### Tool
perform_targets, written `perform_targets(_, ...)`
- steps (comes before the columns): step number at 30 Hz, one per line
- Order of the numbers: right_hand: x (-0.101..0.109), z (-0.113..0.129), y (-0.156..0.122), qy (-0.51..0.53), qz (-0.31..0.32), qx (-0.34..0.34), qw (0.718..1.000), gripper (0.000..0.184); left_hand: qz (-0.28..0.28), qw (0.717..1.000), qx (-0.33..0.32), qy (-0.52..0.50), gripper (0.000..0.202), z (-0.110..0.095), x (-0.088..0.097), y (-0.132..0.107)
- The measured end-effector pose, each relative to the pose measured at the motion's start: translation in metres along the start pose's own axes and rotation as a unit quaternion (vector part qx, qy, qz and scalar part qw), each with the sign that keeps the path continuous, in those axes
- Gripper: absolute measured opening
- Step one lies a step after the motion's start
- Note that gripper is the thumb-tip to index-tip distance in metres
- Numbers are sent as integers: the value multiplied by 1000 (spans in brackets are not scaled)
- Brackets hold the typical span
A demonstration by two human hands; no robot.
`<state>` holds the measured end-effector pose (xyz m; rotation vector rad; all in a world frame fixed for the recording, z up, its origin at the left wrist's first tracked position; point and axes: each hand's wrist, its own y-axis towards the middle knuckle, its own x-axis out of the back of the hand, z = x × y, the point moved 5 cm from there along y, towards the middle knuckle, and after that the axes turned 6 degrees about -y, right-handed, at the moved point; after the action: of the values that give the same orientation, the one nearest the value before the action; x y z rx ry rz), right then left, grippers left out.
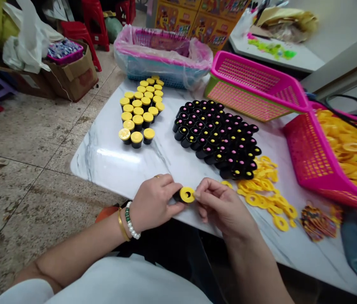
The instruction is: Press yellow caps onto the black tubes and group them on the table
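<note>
At the table's near edge my left hand (159, 197) grips a small black cup (177, 196) between thumb and fingers. A yellow ring (187, 194) with a hole lies over the cup's mouth. My right hand (218, 202) pinches the ring's right side with thumb and forefinger. Ahead of my hands stands a tight cluster of open black cups (216, 135), with pink or yellow bits inside. Loose yellow rings (260, 190) are heaped to the right of my right hand. Black cups with yellow lids (137, 110) stand in a group at the back left.
Behind the cups are a plastic-lined basket (165, 69) and a pink-and-green basket (251, 84). A pink basket (311, 156) full of yellow rings stands at the right, near a pile of printed pieces (317, 221). Red stools (94, 25) and a cardboard box (73, 74) are on the floor.
</note>
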<state>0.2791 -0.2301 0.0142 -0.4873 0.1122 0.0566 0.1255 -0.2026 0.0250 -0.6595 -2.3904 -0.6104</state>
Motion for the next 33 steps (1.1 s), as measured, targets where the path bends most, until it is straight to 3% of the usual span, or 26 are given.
perform_targets(4, 0, 3, 5, 19, 13, -32, 999, 32, -9, 1000, -3, -3, 19, -1, 0, 1)
perform_targets(8, 1, 4, 6, -50, -23, -18, 998, 32, -7, 1000, -2, 5, 19, 1, -2, 0)
perform_targets(13, -1, 0, 4, -48, -49, -6, 998, 33, 11, 1000, 4, -2, 15, -1, 0, 0)
perform_targets(21, -2, 3, 1, -93, -87, 60, 990, 30, 95, 974, 116, -170, 16, -18, 10, 6)
perform_targets(27, -4, 3, 2, -89, -36, 49, 994, 33, 81, 973, 128, -172, 6, -7, -1, 7)
perform_targets(33, -6, 3, 4, -111, -44, 29, 992, 36, 73, 976, 112, -171, 6, -4, -3, 6)
